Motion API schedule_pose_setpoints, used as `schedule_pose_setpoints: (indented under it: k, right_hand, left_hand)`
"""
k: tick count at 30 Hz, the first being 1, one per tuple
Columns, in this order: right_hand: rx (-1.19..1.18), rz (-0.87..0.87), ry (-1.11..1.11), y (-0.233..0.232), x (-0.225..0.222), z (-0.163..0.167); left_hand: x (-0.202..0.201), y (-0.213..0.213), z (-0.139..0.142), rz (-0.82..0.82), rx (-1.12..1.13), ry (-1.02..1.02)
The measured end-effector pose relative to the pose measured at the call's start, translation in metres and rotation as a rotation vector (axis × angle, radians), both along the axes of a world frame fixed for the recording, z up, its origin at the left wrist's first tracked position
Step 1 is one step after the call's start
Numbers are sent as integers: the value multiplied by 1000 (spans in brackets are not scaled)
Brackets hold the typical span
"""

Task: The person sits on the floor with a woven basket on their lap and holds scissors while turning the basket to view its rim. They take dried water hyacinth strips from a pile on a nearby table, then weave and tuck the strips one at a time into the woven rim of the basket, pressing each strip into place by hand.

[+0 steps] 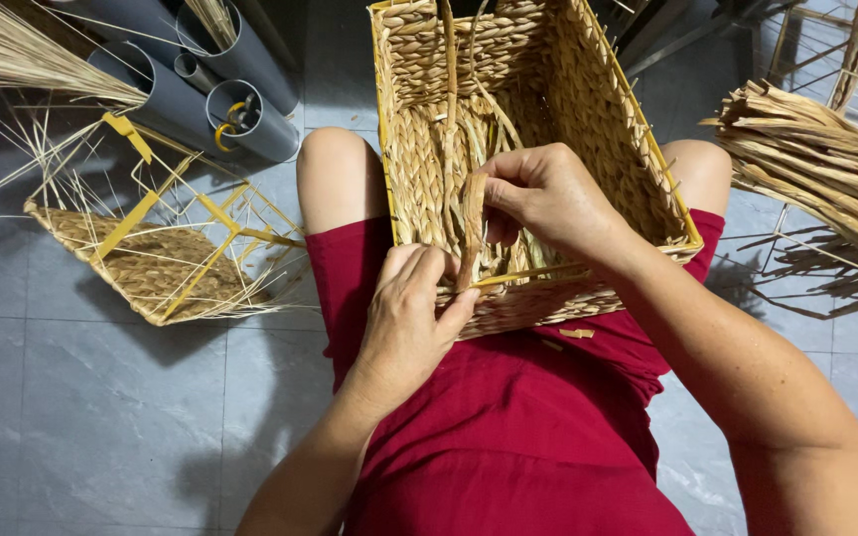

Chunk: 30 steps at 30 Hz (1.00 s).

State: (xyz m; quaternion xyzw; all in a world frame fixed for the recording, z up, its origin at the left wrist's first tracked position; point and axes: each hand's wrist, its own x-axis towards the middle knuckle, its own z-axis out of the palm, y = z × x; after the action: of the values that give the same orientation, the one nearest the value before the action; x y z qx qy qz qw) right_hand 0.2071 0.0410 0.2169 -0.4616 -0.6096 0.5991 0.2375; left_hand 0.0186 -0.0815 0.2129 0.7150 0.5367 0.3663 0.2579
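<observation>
Nearest, the left hand pinches the lower end of a flat dried strand against the rim of the woven basket resting on the red-clad lap. The right hand pinches its upper part (fingertips hidden behind it). Beyond, a half-woven frame and grey pipes lie on the tiled floor; a fibre bundle is cut off at right.

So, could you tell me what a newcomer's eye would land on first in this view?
Most likely the rectangular woven basket resting on the person's lap at centre, where the right hand and left hand pinch a flat straw strip at its near rim. Next, the half-woven basket base with a yellow frame lies on the grey floor to the left, and a bundle of dried strips sits at right.
</observation>
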Motion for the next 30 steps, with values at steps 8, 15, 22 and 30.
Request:
schedule_pose_setpoints:
  k: [8,15,22,30]
  right_hand:
    - [17,-29,-26,1,-2,-2]
    - [73,-85,-5,-1,8,0]
    - [45,-76,-27,-5,4,-1]
    - [114,-29,-108,-7,1,1]
  left_hand:
    - [-1,2,-1,-10,-18,33]
    - [3,7,0,29,-19,2]
    - [6,5,-9,1,58,204]
    - [5,1,-14,4,-101,104]
